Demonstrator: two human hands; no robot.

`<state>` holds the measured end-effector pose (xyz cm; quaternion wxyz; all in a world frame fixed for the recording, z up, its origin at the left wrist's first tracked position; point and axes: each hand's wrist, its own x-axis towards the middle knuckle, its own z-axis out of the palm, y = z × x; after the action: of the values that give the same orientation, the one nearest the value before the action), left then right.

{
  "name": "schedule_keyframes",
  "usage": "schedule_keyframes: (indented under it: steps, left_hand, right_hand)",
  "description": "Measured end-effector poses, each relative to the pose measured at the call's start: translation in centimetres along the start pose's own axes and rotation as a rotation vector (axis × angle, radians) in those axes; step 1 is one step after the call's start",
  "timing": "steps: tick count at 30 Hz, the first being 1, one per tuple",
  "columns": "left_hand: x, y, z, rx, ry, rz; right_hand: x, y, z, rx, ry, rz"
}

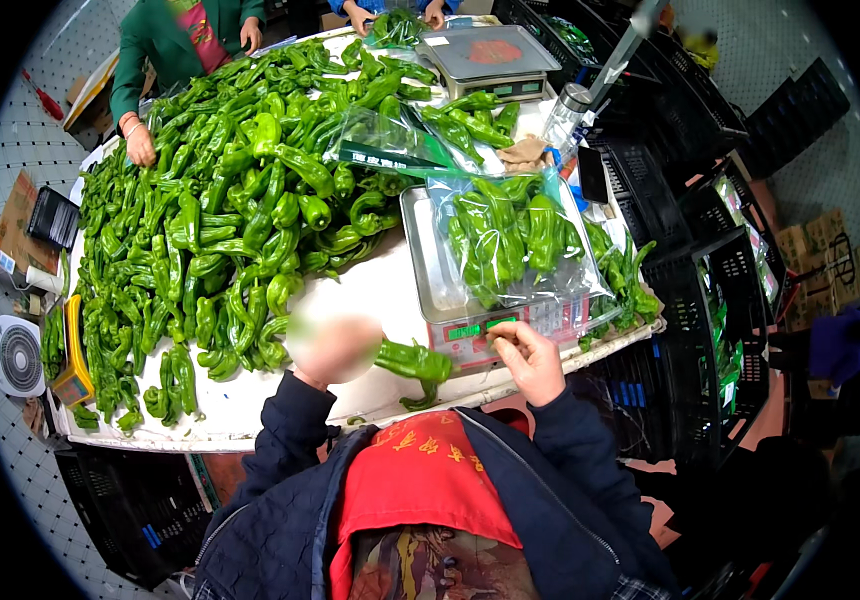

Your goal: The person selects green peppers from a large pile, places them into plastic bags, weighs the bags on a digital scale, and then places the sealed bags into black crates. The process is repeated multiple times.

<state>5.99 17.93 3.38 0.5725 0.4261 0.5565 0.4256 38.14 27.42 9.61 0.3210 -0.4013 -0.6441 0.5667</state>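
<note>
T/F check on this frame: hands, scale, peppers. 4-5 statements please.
1. The left hand holds a green pepper. True.
2. A clear bag of peppers lies on the near scale. True.
3. The right hand rests on the pepper pile. False: it is at the front edge of the near scale, by its display, apart from the pile.
4. The far scale carries a full bag. False: its platform is bare.
5. Black crates stand to the right of the table. True.
</note>
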Motion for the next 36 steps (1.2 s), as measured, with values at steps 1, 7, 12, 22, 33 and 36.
schedule_keyframes:
  steps: [1,7,12,22,33,36]
  left_hand:
    - [0.3,-3.0,-0.9,0.262,0.002,0.198]
    - [1.8,-13.2,-3.1,-0.276,-0.314,0.414]
    - [1.9,-14.5,0.9,1.273,0.291,0.398]
    - [-0.1,-7.2,3.1,1.237,0.527,0.169]
    - [-4.4,-21.7,-3.6,1.343,0.614,0.295]
    - [-4.7,-22.9,-3.9,1.325,0.631,0.326]
  right_hand:
    - [0.0,0.1,0.1,0.005,-0.025,0.008]
    - [-0.3,0.8,0.9,-0.014,-0.111,0.039]
    - [-0.8,0.9,1.3,-0.06,-0.133,0.052]
    - [-1.7,0.1,1.9,-0.015,-0.17,0.135]
    - [-1.6,0.7,4.9,-0.028,-0.324,0.139]
    - [-1.3,0.4,5.6,-0.039,-0.359,0.127]
